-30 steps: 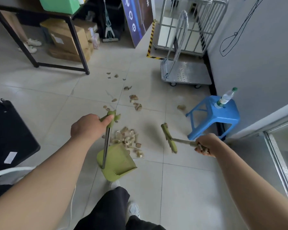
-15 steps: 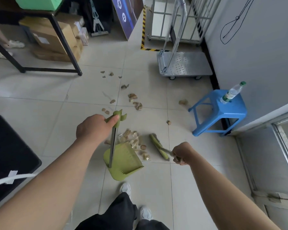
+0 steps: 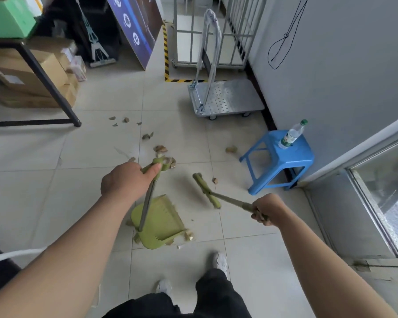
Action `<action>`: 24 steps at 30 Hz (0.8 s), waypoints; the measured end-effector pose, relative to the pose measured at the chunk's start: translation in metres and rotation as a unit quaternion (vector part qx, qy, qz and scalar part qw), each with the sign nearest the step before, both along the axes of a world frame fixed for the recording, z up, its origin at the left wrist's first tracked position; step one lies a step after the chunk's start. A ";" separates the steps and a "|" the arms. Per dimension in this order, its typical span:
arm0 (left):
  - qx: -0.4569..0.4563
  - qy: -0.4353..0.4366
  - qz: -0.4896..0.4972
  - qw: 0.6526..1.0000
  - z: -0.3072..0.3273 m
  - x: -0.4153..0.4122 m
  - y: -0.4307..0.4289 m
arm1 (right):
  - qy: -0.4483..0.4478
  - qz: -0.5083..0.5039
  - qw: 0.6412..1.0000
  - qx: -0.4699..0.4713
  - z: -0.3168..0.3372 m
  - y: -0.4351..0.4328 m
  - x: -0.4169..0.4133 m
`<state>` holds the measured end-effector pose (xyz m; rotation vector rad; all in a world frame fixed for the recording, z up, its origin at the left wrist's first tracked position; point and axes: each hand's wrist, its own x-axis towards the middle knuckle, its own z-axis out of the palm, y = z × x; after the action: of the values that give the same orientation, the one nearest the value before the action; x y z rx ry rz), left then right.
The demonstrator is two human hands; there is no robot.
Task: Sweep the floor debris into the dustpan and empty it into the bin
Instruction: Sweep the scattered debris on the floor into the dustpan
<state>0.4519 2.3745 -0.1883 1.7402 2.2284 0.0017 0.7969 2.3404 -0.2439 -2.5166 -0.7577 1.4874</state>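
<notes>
**Plastic, metal and glossy tile**

The dustpan [image 3: 161, 220] looks like matt green plastic, and its pole below the left hand [image 3: 124, 180] is smooth grey metal. The floor [image 3: 97, 152] is glossy pale tile. The stool [image 3: 283, 161] is shiny blue plastic; the cart [image 3: 228, 97] is perforated metal.

Bright, even daylight over pale floor tiles, seen through a wide lens.

Light comes from my right, where the glass door [image 3: 386, 191] glares white. Shadows fall soft: a faint smudge under my broom head [image 3: 206, 190], a dim patch beneath the blue stool [image 3: 283, 161]. The broom head is smeared by motion blur, and the boxes [image 3: 32, 74] under the desk [image 3: 28, 63] at far left look soft. Straight lines bow toward the edges, and my forearms stretch large at the bottom corners.
</notes>
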 end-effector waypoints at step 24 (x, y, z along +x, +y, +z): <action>0.009 0.020 0.087 0.996 -0.030 0.141 0.133 | 0.049 0.105 0.993 -0.040 -0.025 0.241 0.115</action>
<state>0.5929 2.5073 -0.2183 1.5615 2.4087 0.0255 0.9118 2.5816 -0.2687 -2.4628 -0.9910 1.7251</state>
